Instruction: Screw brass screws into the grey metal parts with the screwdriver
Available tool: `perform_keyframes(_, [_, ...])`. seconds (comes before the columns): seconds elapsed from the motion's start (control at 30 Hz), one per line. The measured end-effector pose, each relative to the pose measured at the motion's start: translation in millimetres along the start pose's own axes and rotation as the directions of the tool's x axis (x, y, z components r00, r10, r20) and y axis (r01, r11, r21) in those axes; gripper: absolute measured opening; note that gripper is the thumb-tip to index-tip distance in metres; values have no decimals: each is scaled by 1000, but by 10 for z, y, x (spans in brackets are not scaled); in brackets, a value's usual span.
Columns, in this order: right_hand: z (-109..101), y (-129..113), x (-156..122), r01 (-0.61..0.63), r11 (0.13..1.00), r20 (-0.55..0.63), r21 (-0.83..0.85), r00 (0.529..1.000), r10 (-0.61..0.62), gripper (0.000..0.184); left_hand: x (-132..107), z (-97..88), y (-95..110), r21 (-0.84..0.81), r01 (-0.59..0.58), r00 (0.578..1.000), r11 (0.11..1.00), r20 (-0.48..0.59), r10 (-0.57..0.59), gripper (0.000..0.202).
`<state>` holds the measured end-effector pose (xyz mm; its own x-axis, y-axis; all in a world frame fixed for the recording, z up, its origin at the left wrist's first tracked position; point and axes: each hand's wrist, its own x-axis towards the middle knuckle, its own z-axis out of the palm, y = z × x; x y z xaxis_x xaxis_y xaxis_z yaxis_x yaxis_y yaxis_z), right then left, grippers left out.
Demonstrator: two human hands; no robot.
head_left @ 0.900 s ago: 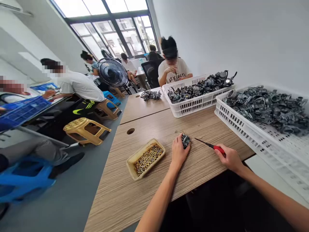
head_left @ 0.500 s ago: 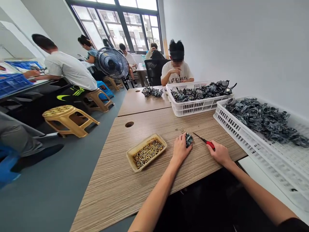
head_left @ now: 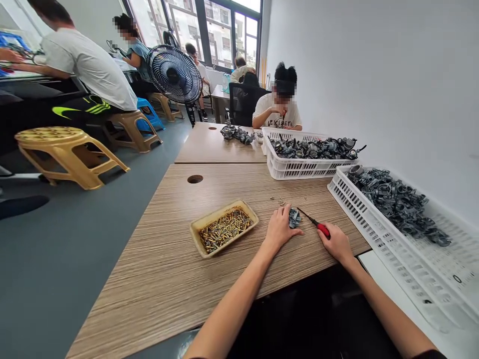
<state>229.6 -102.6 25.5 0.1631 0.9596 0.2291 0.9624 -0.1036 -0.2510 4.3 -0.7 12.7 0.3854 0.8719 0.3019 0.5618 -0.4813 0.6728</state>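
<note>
1. Head view, the hands: our left hand (head_left: 279, 230) lies on the wooden table (head_left: 168, 259) with its fingers closed around a small grey metal part (head_left: 294, 218), pressing it to the table top; our right hand (head_left: 337, 243) is closed on the red handle of a screwdriver (head_left: 317, 226), and its thin blade points at the part, the tip just beside it or touching it; we cannot tell which.

2. Head view, around the hands: a tan tray of brass screws (head_left: 223, 232) stands to the left of the left hand, near it but apart; some loose screws (head_left: 279, 201) lie just behind the part; a white crate of grey castings (head_left: 392, 209) is at our right, and a second white crate (head_left: 310, 157) is further back; a co-worker in a white shirt (head_left: 279, 107) sits at the far table, and a black fan (head_left: 174, 75) stands in the aisle.

3. How we judge to do it well: we should keep the part flat and firm under the left fingers; bring the blade straight into the screw head, not at a slant; keep the fingertips beside the tip, so a slip does not hurt them.
</note>
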Motion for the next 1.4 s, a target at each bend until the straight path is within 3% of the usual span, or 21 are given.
perform_keyframes(0.13, [57,-114,106,33,999,-14,-20,999,-33,29,-2,-39,5,-36,-92,989,995,109,96,110])
perform_keyframes(0.27, [87,-150,165,39,999,-34,23,999,-38,29,2,-66,28,-101,-125,982,987,133,138,81])
perform_keyframes(0.4, [93,-142,182,46,998,-39,49,998,-44,28,31,-125,63,-270,117,991,956,102,-92,53])
perform_keyframes(0.5, [83,-148,178,57,998,-42,40,998,-55,28,78,-174,53,-460,267,963,847,143,-226,53])
perform_keyframes(0.67, [66,-175,169,68,998,-22,14,997,-67,29,151,-191,24,-725,383,923,572,275,-271,72])
perform_keyframes(0.8, [73,-168,171,61,998,-5,7,998,-61,29,181,-194,32,-818,451,878,358,333,-344,80])
perform_keyframes(0.9, [54,-194,151,62,998,-40,25,997,-61,30,179,-209,39,-830,432,880,353,302,-366,79])
perform_keyframes(1.03, [-26,-405,82,173,946,-185,275,975,-125,51,139,-211,81,-777,394,914,491,273,-301,81])
perform_keyframes(1.13, [-33,-697,63,123,747,-161,653,987,-21,63,80,-184,154,-705,321,947,632,264,-185,75])
perform_keyframes(1.23, [71,-988,129,-111,324,36,939,973,228,63,-3,-170,242,-582,236,970,778,183,-158,61])
perform_keyframes(1.33, [227,-1168,228,-219,-122,248,968,906,344,50,-88,-218,308,-247,127,991,961,59,-116,48])
perform_keyframes(1.4, [314,-1216,268,-260,-318,358,912,883,304,39,-127,-277,334,-29,17,999,999,36,-15,47])
